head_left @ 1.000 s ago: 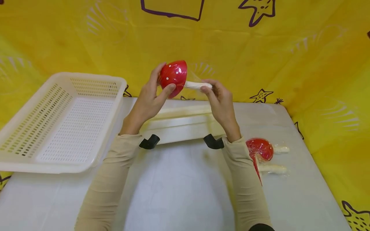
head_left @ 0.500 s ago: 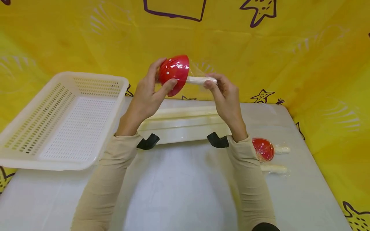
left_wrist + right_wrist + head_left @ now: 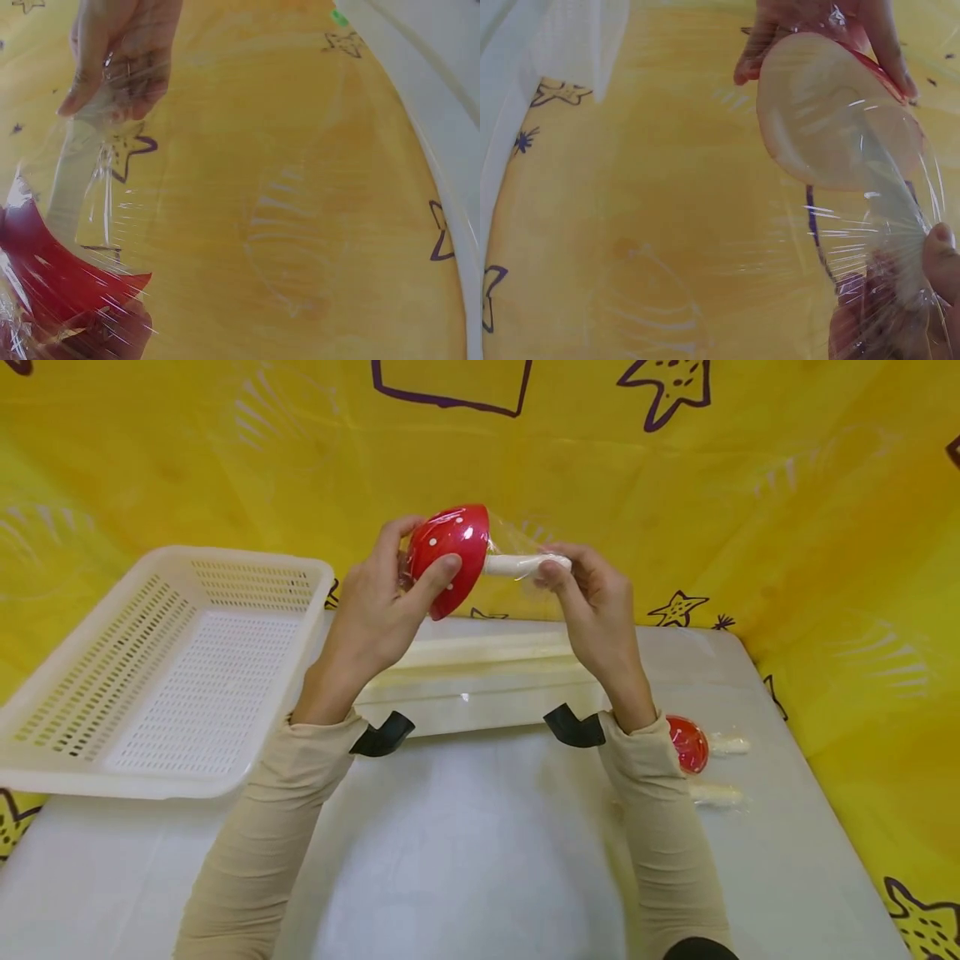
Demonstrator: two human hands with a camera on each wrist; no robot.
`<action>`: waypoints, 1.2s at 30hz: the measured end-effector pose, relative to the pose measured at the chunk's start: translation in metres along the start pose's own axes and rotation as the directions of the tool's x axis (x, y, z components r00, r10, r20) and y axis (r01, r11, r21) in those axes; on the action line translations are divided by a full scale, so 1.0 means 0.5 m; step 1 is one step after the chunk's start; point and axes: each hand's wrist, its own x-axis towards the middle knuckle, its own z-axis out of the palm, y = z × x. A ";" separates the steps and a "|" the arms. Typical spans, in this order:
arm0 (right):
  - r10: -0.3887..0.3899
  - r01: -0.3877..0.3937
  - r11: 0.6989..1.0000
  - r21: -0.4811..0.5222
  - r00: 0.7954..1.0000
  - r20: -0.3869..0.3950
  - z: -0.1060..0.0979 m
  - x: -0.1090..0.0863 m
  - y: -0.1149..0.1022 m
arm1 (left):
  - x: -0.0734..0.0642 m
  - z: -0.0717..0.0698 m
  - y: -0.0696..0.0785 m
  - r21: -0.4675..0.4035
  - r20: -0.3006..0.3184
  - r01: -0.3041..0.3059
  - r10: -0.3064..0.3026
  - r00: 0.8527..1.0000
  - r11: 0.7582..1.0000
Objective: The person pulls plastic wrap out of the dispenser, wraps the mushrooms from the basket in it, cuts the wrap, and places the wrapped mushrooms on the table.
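Note:
A toy mushroom (image 3: 459, 545) with a white-dotted red cap and a white stem is held sideways above the table, in front of the yellow backdrop. Round its cap curl the fingers and thumb of my left hand (image 3: 378, 610). My right hand (image 3: 603, 614) pinches the far end of the stem. Clear plastic film (image 3: 855, 232) covers the mushroom and stretches from cap to stem. In the right wrist view the pale underside of the cap (image 3: 817, 112) shows. Two more wrapped mushrooms (image 3: 690, 743) lie on the table at the right, partly hidden behind the right sleeve.
A white perforated plastic basket (image 3: 202, 693) stands at the left. Beneath the hands, a long pale cream ridged object (image 3: 480, 693) lies across the back of the white-covered table (image 3: 465, 843). Yellow cloth (image 3: 825, 568) with drawn stars hangs behind and to the right.
Both hands have lifted the mushroom slightly, and my right hand has shifted right along the stem's end. The right sleeve now covers more of the mushrooms on the table.

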 end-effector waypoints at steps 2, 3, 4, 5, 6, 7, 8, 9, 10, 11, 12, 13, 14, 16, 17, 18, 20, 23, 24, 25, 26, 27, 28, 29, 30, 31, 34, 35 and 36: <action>0.009 -0.009 1.000 0.007 1.000 0.003 -0.003 -0.003 -0.004 | -0.004 -0.001 0.003 0.001 0.001 0.007 -0.007 1.000 1.000; 0.017 -0.017 1.000 0.009 1.000 0.005 -0.004 -0.006 -0.005 | -0.007 -0.001 0.003 0.004 0.005 0.011 -0.011 1.000 1.000; 0.026 -0.026 1.000 0.003 1.000 0.011 -0.006 -0.009 -0.006 | -0.011 -0.001 0.004 0.006 0.010 0.018 -0.018 1.000 1.000; 0.038 -0.038 0.999 0.001 0.999 0.018 -0.008 -0.013 -0.008 | -0.014 -0.002 0.004 0.014 0.016 0.026 -0.026 1.000 1.000; 0.051 -0.051 0.999 0.000 0.998 0.025 -0.010 -0.018 -0.008 | -0.018 -0.002 0.004 0.017 0.024 0.035 -0.035 0.999 0.999; 0.061 -0.061 0.998 -0.007 0.997 0.036 -0.013 -0.023 -0.009 | -0.023 -0.002 0.003 0.022 0.038 0.048 -0.048 0.998 0.999; 0.073 -0.073 0.997 -0.016 0.996 0.049 -0.015 -0.029 -0.009 | -0.027 -0.002 0.003 0.028 0.050 0.057 -0.058 0.997 0.998; 0.085 -0.084 0.996 -0.026 0.994 0.063 -0.018 -0.035 -0.009 | -0.031 -0.002 0.002 0.033 0.064 0.065 -0.067 0.996 0.997; 0.099 -0.096 0.995 -0.039 0.992 0.077 -0.020 -0.041 -0.010 | -0.035 -0.002 0.001 0.036 0.075 0.072 -0.074 0.994 0.997; 0.110 -0.106 0.994 -0.038 0.990 0.092 -0.022 -0.048 -0.010 | -0.039 -0.001 -0.001 0.040 0.089 0.077 -0.080 0.993 0.996; 0.120 -0.116 0.992 -0.043 0.987 0.106 -0.024 -0.055 -0.010 | -0.044 0.000 -0.003 0.039 0.101 0.080 -0.083 0.991 0.996; 0.132 -0.127 0.991 -0.049 0.984 0.121 -0.026 -0.062 -0.010 | -0.049 0.002 -0.005 0.039 0.115 0.084 -0.088 0.989 0.996; 0.145 -0.139 0.989 -0.052 0.981 0.130 -0.027 -0.069 -0.009 | -0.055 0.004 -0.008 0.036 0.127 0.085 -0.088 0.988 0.996; 0.178 -0.171 0.983 -0.062 0.973 0.146 -0.029 -0.085 -0.007 | -0.067 0.009 -0.015 0.031 0.148 0.076 -0.080 0.986 0.997; 0.190 -0.182 0.981 -0.067 0.970 0.153 -0.029 -0.092 -0.005 | -0.074 0.012 -0.018 0.029 0.158 0.071 -0.075 0.985 0.997; 0.204 -0.194 0.978 -0.076 0.966 0.158 -0.030 -0.100 -0.003 | -0.080 0.014 -0.022 0.027 0.166 0.064 -0.067 0.984 0.998; 0.230 -0.219 0.972 -0.079 0.959 0.168 -0.032 -0.115 -0.001 | -0.095 0.018 -0.029 0.019 0.178 0.047 -0.049 0.983 0.999; 0.261 -0.252 0.965 -0.070 0.947 0.188 -0.034 -0.138 0.002 | -0.117 0.022 -0.038 -0.015 0.182 0.022 -0.019 0.983 1.000; 0.274 -0.267 0.962 -0.058 0.942 0.196 -0.035 -0.145 0.004 | -0.124 0.023 -0.042 -0.031 0.184 0.016 -0.010 0.983 0.999; 0.286 -0.282 0.958 -0.049 0.936 0.204 -0.036 -0.152 0.005 | -0.131 0.025 -0.044 -0.045 0.184 0.010 -0.002 0.983 0.999; 0.300 -0.298 0.954 -0.043 0.929 0.215 -0.038 -0.159 0.007 | -0.138 0.026 -0.048 -0.057 0.185 0.003 0.007 0.983 0.998; 0.311 -0.311 0.950 -0.039 0.923 0.227 -0.039 -0.165 0.008 | -0.144 0.028 -0.051 -0.065 0.183 -0.002 0.014 0.983 0.998; 0.321 -0.323 0.946 -0.032 0.916 0.241 -0.041 -0.171 0.009 | -0.150 0.030 -0.055 -0.070 0.179 -0.008 0.020 0.984 0.998; 0.330 -0.335 0.942 -0.028 0.909 0.255 -0.042 -0.177 0.011 | -0.155 0.032 -0.059 -0.077 0.176 -0.016 0.029 0.984 0.997; 0.340 -0.346 0.938 -0.024 0.901 0.270 -0.044 -0.183 0.012 | -0.161 0.034 -0.063 -0.078 0.175 -0.022 0.036 0.984 0.997; 0.347 -0.355 0.935 -0.025 0.894 0.285 -0.046 -0.188 0.014 | -0.166 0.036 -0.067 -0.078 0.172 -0.029 0.042 0.984 0.997; 0.359 -0.372 0.928 -0.026 0.871 0.336 -0.051 -0.204 0.020 | -0.182 0.042 -0.079 -0.074 0.161 -0.045 0.057 0.985 0.996; 0.367 -0.382 0.924 -0.028 0.861 0.352 -0.053 -0.209 0.021 | -0.187 0.044 -0.082 -0.069 0.160 -0.052 0.063 0.985 0.996; 0.375 -0.391 0.920 -0.033 0.850 0.369 -0.055 -0.215 0.024 | -0.193 0.046 -0.085 -0.066 0.162 -0.056 0.066 0.985 0.996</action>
